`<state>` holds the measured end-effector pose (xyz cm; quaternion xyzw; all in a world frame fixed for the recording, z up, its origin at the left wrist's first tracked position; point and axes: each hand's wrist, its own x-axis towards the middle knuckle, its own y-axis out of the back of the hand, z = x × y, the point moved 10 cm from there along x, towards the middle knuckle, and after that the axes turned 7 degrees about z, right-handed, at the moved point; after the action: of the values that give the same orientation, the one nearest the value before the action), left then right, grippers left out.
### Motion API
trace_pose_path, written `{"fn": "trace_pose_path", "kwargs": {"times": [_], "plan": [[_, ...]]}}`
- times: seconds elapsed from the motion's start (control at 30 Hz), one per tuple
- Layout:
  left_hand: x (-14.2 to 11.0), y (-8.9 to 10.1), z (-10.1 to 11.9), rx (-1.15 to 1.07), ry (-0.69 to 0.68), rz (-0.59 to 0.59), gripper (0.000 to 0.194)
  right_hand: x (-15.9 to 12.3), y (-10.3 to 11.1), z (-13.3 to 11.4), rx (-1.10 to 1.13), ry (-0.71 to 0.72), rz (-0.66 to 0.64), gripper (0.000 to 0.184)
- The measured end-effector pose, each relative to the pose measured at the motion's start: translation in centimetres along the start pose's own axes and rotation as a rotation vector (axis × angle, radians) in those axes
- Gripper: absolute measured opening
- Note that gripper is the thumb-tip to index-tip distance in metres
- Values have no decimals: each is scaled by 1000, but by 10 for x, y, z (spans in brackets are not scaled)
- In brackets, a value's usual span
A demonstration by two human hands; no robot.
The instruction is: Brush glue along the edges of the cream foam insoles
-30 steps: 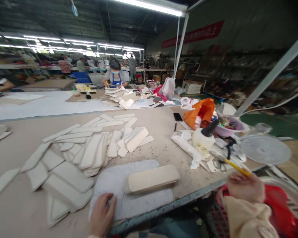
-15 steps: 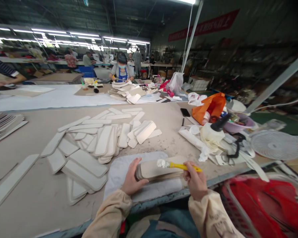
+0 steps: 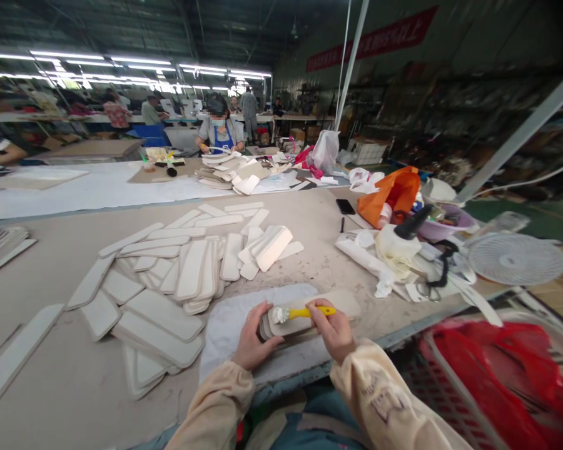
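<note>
My right hand (image 3: 332, 326) grips a brush by its yellow handle (image 3: 307, 312). White paste covers the bristles (image 3: 279, 314), which rest over the left end of the top piece in a stack of long rounded beige panels (image 3: 331, 306). My left hand (image 3: 256, 337) holds that end of the stack between thumb and fingers. Beneath the stack lies a white sheet (image 3: 225, 319) near the table's front edge. To the left is a loose heap of similar pale panels (image 3: 162, 319), many overlapping.
A white bottle with a black nozzle (image 3: 396, 240) stands among scraps on the right, near an orange bag (image 3: 389, 194) and a black phone (image 3: 346, 206). A basket with red plastic (image 3: 502, 369) sits below the right edge. A co-worker (image 3: 219, 128) sits across the table.
My right hand has moved left, carrying the brush from the middle of the top panel toward its left end. My left hand stays at the stack. The camera view has shifted slightly.
</note>
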<state>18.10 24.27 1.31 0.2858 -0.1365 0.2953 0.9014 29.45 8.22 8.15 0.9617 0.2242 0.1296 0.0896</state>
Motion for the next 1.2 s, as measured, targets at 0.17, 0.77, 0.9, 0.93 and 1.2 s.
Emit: {"fn": "trace_pose_path", "kwargs": {"times": [0.17, 0.77, 0.9, 0.93, 1.2], "plan": [[0, -2, -4, 12, 16, -10, 83, 5, 14, 4, -110, 2, 34, 35], [-1, -2, -12, 66, 40, -17, 77, 13, 165, 32, -462, -69, 411, 48], [0, -3, -12, 61, 34, -17, 78, 6, 179, 20, -499, -53, 516, 49], [0, -2, -11, 60, 30, -14, 77, 4, 179, 17, -490, -45, 531, 48], [-2, 0, -3, 53, 13, -6, 81, -7, 89, 26, 110, -135, 272, 38]]}}
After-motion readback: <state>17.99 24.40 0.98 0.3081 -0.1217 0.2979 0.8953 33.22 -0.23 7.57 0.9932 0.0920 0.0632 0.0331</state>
